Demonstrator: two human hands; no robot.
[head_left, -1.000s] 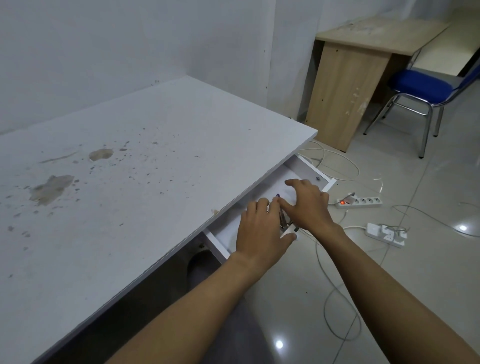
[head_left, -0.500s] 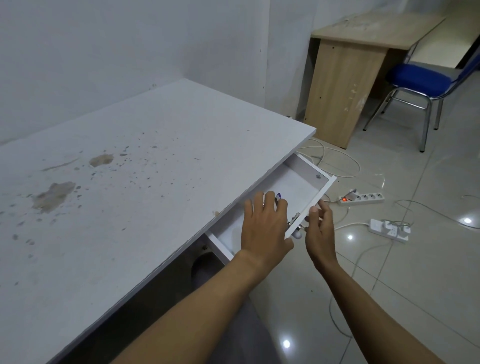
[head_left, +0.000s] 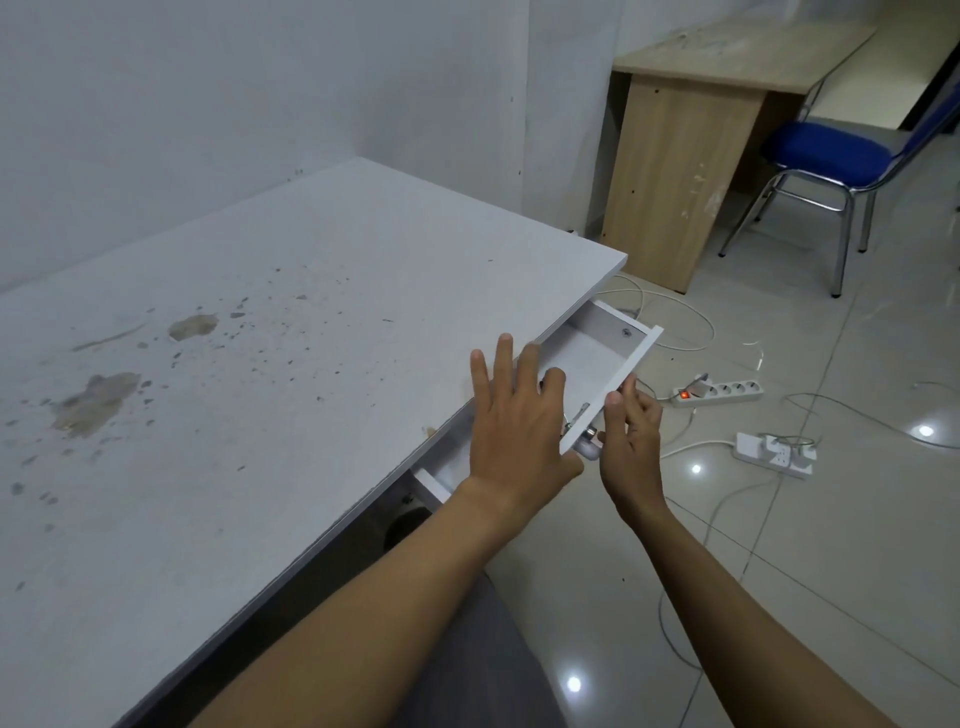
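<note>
a: item, drawer (head_left: 597, 358), location?
b: white, partly pulled out from under the desk (head_left: 260, 415) edge. its near end is covered by the left hand (head_left: 519, 426), so the contents there are hidden.
a: left hand, state?
b: fingers straight and spread, palm down over the drawer opening. contact underneath cannot be told.
a: right hand (head_left: 631, 441)?
b: thumb on the drawer front's top edge, fingers curled behind, pinching the panel. the knob (head_left: 588, 444) is half hidden between the hands.
a: beyond?
b: power strip (head_left: 727, 389) on the floor (head_left: 779, 571).
</note>
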